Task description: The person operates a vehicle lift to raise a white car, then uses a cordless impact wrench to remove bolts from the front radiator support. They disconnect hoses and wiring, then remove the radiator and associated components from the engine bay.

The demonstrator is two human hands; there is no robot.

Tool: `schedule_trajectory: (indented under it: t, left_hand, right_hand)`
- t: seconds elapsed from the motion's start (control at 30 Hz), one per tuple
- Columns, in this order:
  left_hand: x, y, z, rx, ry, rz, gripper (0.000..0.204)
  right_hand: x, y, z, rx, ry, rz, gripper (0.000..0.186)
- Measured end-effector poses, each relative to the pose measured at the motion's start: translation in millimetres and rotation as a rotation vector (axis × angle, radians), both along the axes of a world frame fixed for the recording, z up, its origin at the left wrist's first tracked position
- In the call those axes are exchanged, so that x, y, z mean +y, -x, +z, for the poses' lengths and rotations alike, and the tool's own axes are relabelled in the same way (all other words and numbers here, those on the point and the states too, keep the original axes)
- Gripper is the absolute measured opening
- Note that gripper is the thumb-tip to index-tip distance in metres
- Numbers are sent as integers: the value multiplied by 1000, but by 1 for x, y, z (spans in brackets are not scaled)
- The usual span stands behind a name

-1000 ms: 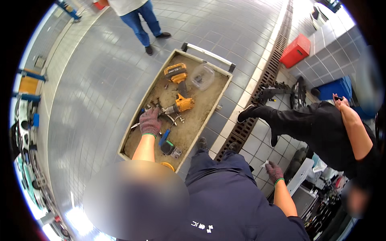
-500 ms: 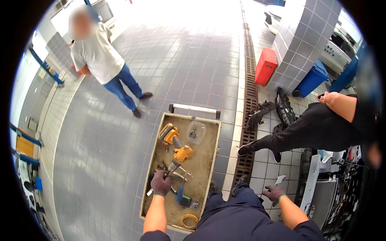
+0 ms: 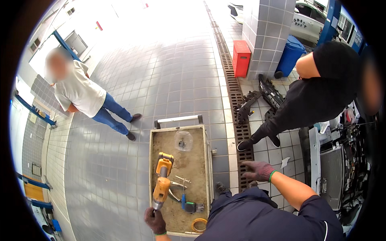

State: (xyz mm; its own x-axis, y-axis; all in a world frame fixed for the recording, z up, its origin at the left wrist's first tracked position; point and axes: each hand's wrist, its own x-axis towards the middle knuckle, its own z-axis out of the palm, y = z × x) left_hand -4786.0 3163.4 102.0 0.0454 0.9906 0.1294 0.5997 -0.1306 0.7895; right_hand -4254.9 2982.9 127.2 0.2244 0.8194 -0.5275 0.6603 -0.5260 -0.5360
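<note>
My left hand [image 3: 155, 221], in a dark knit glove, is closed around the front end of a yellow cordless drill [image 3: 161, 188]. The drill's battery end points away from me, over the left part of a shallow cart top [image 3: 197, 160]. My gloved right hand [image 3: 259, 171] is held out to the right of the cart, its fingers apart and nothing in it. Beside the drill lie silver pliers-like tools [image 3: 175, 194], a blue-handled tool [image 3: 183, 202] and a small green-and-black device [image 3: 192, 207]. A yellow ring, like a tape roll [image 3: 198, 225], rests at the near end.
A clear plastic tub [image 3: 183, 141] sits at the cart's far end, below its handle [image 3: 179, 119]. A floor drain grate [image 3: 229, 76] runs alongside. One person [image 3: 82, 90] stands far left, another in black [image 3: 313, 92] at right, near dismantled car parts [image 3: 331, 164] and black parts [image 3: 269, 94].
My left hand has drawn the drill nearer to me, and the drill has swung more lengthwise. My right hand has risen forward. My view has shifted; the person in black bends lower.
</note>
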Motion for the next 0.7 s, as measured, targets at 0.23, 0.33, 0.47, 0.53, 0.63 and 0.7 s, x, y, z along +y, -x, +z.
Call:
schedule_trajectory:
  t: [0.23, 0.33, 0.47, 0.53, 0.63, 0.7]
  left_hand:
    - [-60, -70, 133, 209, -175, -437, 10]
    - [-94, -144, 159, 215, -134, -669, 13]
    - [-136, -237, 164, 263, -61, -969, 20]
    - [-162, -304, 174, 382, -9, -1136, 25]
    - [-198, -375, 165, 568, 29, -1309, 31]
    - [-224, -419, 148, 614, 9, -1445, 33]
  right_hand:
    - [42, 44, 126, -54, -1035, 560, 92]
    - [6, 39, 129, 2, -808, 794, 81]
    - [-102, -12, 119, 180, -430, 662, 70]
    - [-176, -48, 104, 293, -479, 408, 71]
    - [-254, -67, 90, 306, -548, 194, 71]
    - [-303, -70, 89, 274, -543, 55, 70]
